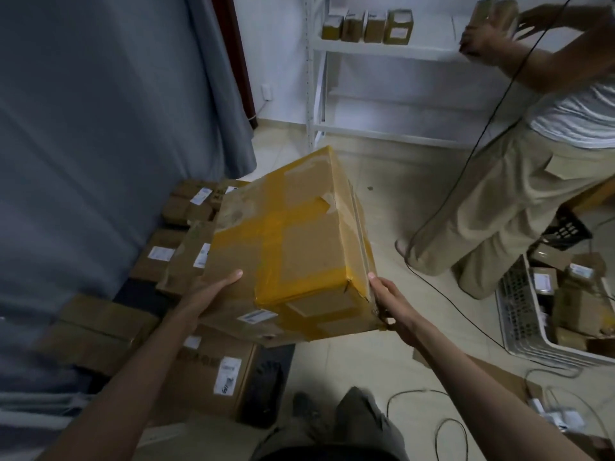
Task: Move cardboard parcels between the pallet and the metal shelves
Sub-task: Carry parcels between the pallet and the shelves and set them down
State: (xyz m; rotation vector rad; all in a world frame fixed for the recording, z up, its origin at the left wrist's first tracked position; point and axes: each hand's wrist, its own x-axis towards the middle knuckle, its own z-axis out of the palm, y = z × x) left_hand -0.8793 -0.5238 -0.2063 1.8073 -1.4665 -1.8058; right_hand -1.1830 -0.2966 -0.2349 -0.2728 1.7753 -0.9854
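While held: one parcel (286, 241), two hands.

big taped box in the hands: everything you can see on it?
The box is brown cardboard, crossed and edged with yellow-brown tape, creased and worn, with a small white label on its near face. It is held tilted in the air above the floor parcels. The left hand presses flat on its left side; the right hand holds its near right corner.
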